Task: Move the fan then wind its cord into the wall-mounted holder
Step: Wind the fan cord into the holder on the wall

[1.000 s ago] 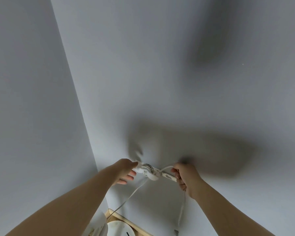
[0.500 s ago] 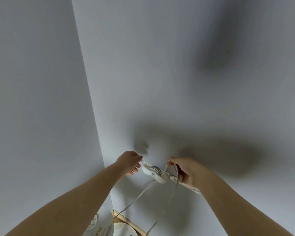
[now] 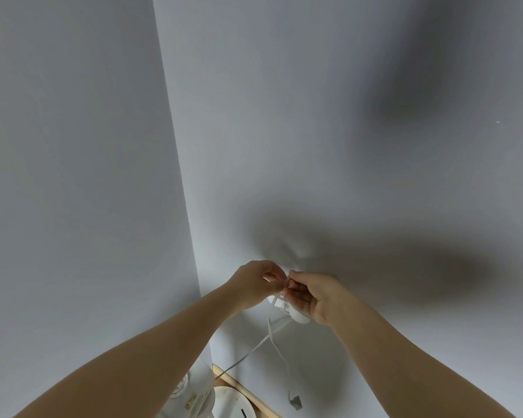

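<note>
A white cord holder is fixed to the grey wall, mostly hidden behind my right hand. The thin white cord hangs from the holder in two strands; one runs down left to the fan at the bottom edge, the other ends in a grey plug dangling free. My left hand and my right hand meet fingertip to fingertip just above the holder, both pinching the cord there.
A wall corner runs down the left of the view. A wooden skirting strip and a round white base show at the bottom beside the fan. Dark shadows lie on the wall to the right.
My right hand has moved left from the holder's right end and now meets the left hand above it. The view has shifted a little; the plug end now hangs free.
</note>
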{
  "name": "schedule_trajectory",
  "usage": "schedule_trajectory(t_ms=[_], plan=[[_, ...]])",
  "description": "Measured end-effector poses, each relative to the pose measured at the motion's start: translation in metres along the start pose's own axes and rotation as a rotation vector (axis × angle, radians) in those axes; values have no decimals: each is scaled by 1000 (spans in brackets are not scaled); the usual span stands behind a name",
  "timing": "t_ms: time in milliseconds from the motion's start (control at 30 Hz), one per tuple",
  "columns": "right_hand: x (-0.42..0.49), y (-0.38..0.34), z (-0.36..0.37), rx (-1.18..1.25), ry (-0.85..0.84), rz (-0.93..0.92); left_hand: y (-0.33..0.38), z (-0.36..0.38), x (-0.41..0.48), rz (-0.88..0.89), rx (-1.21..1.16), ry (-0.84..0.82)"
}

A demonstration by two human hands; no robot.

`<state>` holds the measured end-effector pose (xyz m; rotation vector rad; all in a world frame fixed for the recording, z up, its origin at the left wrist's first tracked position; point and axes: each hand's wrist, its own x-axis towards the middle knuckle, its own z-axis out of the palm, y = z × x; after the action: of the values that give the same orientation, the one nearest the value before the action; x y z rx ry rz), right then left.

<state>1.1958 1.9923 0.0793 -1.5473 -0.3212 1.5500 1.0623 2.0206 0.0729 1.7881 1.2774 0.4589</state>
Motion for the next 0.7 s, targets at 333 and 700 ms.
schedule_trajectory(t_ms=[333, 700], plan=[[7, 5, 2, -209, 34, 4, -11, -17, 14, 144, 701, 282], [28, 30, -36, -175, 72, 95, -48, -14, 34, -4, 757, 276]])
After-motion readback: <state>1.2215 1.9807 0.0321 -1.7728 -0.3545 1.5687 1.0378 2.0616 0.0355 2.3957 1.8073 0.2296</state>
